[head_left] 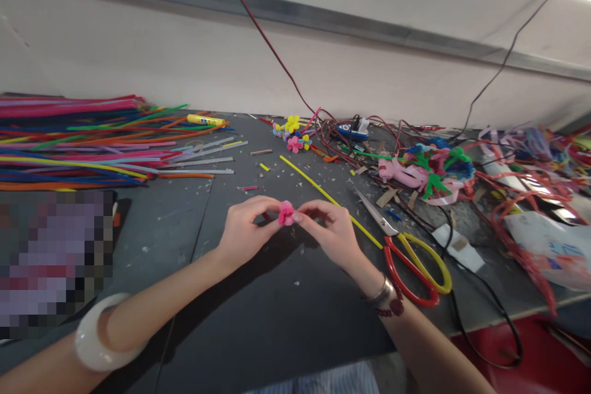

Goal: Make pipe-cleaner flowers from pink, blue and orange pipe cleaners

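Note:
Between both hands, just over the dark table (258, 332), is a small pink pipe-cleaner flower (286, 214). My left hand (247, 228) pinches its left side with thumb and forefinger. From the right, my right hand (330, 231) grips the flower's edge with its fingertips. A straight yellow pipe cleaner (323, 192) lies behind and to the right of the right hand. Close by, scissors (410, 258) with one red and one yellow handle rest with their blades pointing away to the left.
Bundles of coloured pipe cleaners (92, 148) and a yellow tube (205, 120) lie at the left. Finished small flowers (293, 135) sit at the back. Tangled cords, a pink twisted piece (401, 172) and a plastic bag (549, 240) crowd the right side.

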A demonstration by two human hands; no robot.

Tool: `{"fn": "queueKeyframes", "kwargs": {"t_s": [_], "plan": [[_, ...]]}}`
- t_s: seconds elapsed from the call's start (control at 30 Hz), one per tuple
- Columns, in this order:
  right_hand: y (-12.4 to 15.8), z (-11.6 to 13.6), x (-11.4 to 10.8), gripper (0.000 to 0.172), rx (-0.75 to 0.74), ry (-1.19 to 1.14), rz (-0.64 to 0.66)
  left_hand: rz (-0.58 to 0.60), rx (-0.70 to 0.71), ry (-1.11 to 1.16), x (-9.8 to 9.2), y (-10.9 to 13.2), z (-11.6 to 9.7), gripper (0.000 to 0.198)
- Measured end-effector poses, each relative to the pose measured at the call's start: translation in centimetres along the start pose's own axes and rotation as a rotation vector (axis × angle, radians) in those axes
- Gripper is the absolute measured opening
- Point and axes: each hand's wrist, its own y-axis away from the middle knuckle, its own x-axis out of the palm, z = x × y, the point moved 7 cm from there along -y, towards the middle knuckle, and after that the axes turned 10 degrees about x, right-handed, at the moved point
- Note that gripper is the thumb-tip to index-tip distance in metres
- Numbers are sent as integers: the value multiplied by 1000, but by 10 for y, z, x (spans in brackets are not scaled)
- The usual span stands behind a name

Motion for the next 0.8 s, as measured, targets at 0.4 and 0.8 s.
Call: {"fn": "queueKeyframes", "kwargs": {"t_s": [0.4,0.8], "plan": [[-1,-4,1,17,60,38,36,36,22,82,3,-2,-2,16],[-5,-5,4,18,140,-113,176,82,102,36,5,-2,-5,18]]}}
